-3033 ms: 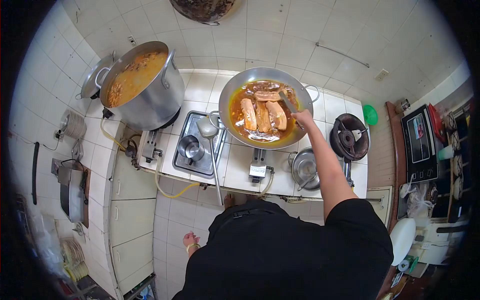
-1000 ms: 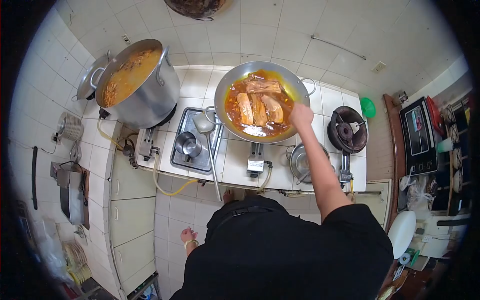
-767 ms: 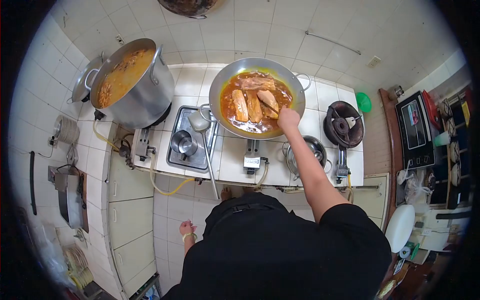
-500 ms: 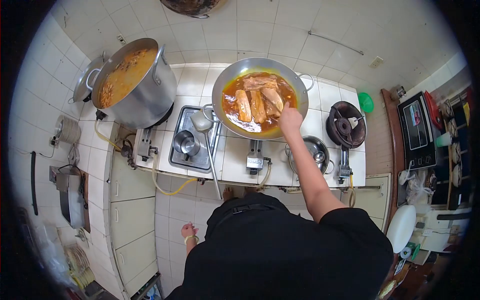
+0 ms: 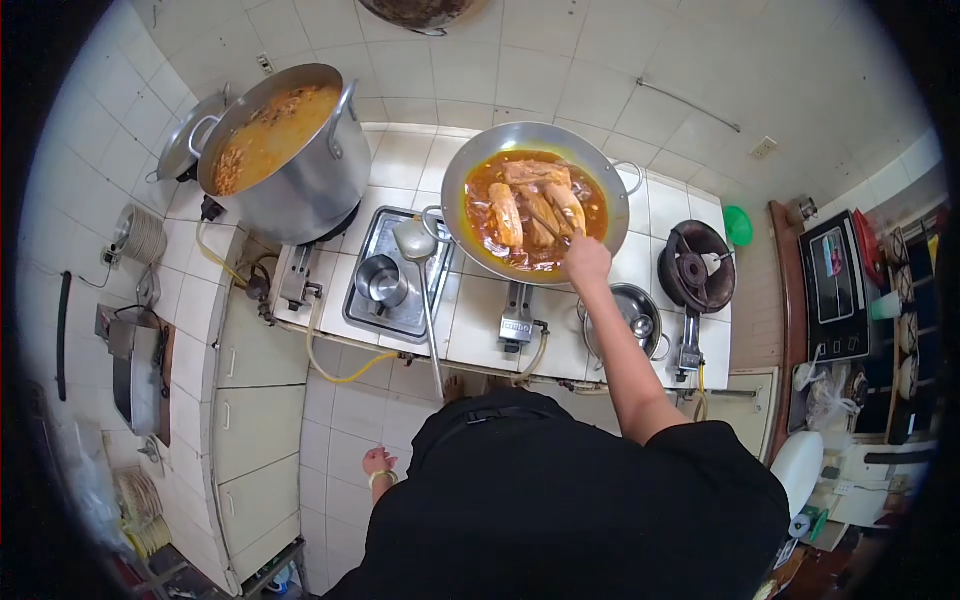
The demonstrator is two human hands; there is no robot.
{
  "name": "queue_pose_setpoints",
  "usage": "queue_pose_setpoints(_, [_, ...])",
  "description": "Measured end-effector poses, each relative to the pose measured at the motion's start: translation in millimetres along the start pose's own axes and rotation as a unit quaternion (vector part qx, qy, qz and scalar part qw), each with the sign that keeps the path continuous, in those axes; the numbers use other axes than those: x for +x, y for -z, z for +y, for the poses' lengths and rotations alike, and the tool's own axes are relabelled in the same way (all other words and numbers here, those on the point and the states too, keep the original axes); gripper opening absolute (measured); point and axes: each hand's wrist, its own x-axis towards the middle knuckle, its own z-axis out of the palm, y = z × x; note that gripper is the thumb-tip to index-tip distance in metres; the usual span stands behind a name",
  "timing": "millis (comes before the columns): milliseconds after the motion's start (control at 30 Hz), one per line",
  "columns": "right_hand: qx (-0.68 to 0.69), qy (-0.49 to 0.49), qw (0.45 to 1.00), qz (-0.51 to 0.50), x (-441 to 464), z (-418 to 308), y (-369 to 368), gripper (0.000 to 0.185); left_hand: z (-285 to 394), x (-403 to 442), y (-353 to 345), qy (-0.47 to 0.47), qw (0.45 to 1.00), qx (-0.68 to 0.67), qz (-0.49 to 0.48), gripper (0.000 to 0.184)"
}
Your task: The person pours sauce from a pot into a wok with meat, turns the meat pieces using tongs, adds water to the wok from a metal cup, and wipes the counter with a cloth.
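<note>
A wide metal wok (image 5: 465, 235) sits on the middle burner, holding reddish-brown sauce. Several thick slabs of meat (image 5: 507, 215) lie in the sauce, some overlapping. My right hand (image 5: 587, 262) is over the wok's near right rim, its fingers closed on chopsticks (image 5: 545, 213) that slant down to the meat on the right. The chopstick tips are hard to make out among the slabs. My left hand (image 5: 378, 461) hangs low beside my body, a bracelet on its wrist, fingers loosely apart with nothing visible in them.
A tall stockpot (image 5: 300, 190) of orange broth stands at left. A metal tray (image 5: 400, 325) bears a small pot (image 5: 382, 282) and a long-handled ladle (image 5: 428, 310), whose handle overhangs the counter's edge. Under my right forearm is a steel pot (image 5: 655, 325); a bare burner (image 5: 695, 268) stands further right.
My right hand has drawn slightly nearer to me, toward the wok's near rim. The meat slabs on the right have shifted and overlap more. The whole view has turned slightly.
</note>
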Motion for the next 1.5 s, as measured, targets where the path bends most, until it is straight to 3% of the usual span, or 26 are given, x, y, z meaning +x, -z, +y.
queue_pose_setpoints(100, [0.043, 0.064, 0.997, -0.02, -12, -27, 12, 0.021, -2, -1, -3, 0.008, 1.0, -0.025, 0.002, 0.021])
queue_pose_setpoints(200, [0.042, 0.033, 0.995, -0.087, 3, -44, -22, 0.025, -2, 3, 1, 0.012, 1.0, -0.001, -0.014, 0.019])
queue_pose_setpoints(367, [0.039, 0.052, 0.997, -0.039, -5, -15, -35, 0.021, 7, 16, 3, -0.001, 1.0, -0.025, -0.003, 0.02])
queue_pose_setpoints(667, [-0.009, 0.057, 0.995, -0.079, -34, 8, -19, 0.041, -8, -4, 7, 0.008, 1.0, -0.026, 0.004, 0.021])
queue_pose_setpoints(767, [0.026, 0.088, 0.996, -0.022, -35, 21, -44, 0.029, -6, -23, 5, 0.024, 1.0, 0.012, 0.0, 0.019])
queue_pose_setpoints(800, [0.104, 0.07, 0.988, -0.087, -33, 26, -38, 0.029, 1, -29, 6, 0.03, 0.999, 0.032, -0.002, 0.018])
queue_pose_setpoints(867, [0.255, 0.032, 0.943, -0.211, -26, 37, -19, 0.029, -1, -25, 8, 0.035, 0.999, 0.02, 0.003, 0.017])
queue_pose_setpoints(933, [0.439, -0.087, 0.836, -0.317, -27, 44, -16, 0.025, -6, -19, 6, 0.035, 0.999, 0.002, 0.008, 0.018])
queue_pose_setpoints(1000, [0.553, -0.173, 0.713, -0.395, -28, 49, -12, 0.021, -6, -10, 5, 0.032, 0.999, -0.024, 0.019, 0.02])
queue_pose_setpoints(1033, [0.609, -0.207, 0.625, -0.443, -28, 50, -17, 0.022, -7, -4, 3, 0.026, 0.999, -0.033, 0.013, 0.021])
queue_pose_setpoints(1133, [0.708, -0.311, 0.42, -0.476, -39, 49, -21, 0.024, -8, 5, 2, 0.009, 0.999, -0.052, 0.003, 0.023])
queue_pose_setpoints(1167, [0.729, -0.311, 0.381, -0.477, -42, 51, -26, 0.025, -7, 7, 1, 0.007, 0.998, -0.054, 0.003, 0.024])
queue_pose_setpoints(1300, [0.745, -0.351, 0.319, -0.469, -56, 51, -23, 0.024, -6, 6, -2, 0.013, 0.998, -0.056, -0.002, 0.023])
queue_pose_setpoints(1400, [0.703, -0.335, 0.434, -0.453, -65, 58, -8, 0.024, -8, 0, 2, 0.022, 0.999, -0.037, 0.004, 0.023])
queue_pose_setpoints(1500, [0.602, -0.233, 0.612, -0.457, -72, 72, 18, 0.027, -11, -5, 10, 0.034, 0.999, -0.035, 0.002, 0.023])
